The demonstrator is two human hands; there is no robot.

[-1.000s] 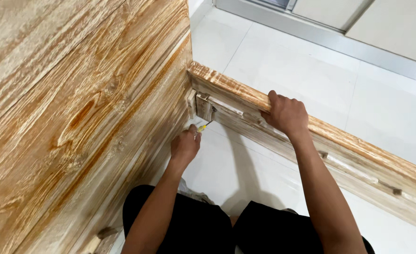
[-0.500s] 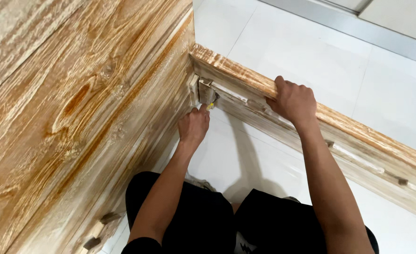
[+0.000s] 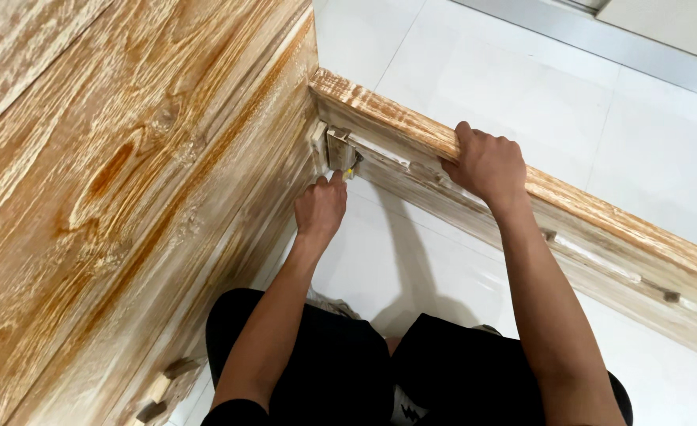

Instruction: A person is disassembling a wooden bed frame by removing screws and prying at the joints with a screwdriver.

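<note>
My left hand (image 3: pixel 321 207) is closed around a small tool with a yellow tip (image 3: pixel 349 171), pressed up against a metal corner bracket (image 3: pixel 338 147). The bracket sits where a tall wooden panel (image 3: pixel 127 173) meets a long wooden side rail (image 3: pixel 569 209). My right hand (image 3: pixel 484 163) grips the top edge of that rail, fingers curled over its far side. Most of the tool is hidden inside my left fist.
White floor tiles (image 3: pixel 522 71) lie beyond the rail and under my knees. A grey threshold strip (image 3: pixel 601 43) runs across the top right. Small wooden blocks (image 3: pixel 159 386) stick out of the panel low at the left. My dark-trousered legs (image 3: pixel 348 371) fill the bottom.
My left hand has risen from below the corner up to the bracket, carrying the yellow-tipped tool. My right hand keeps its hold on the rail. The view has shifted slightly.
</note>
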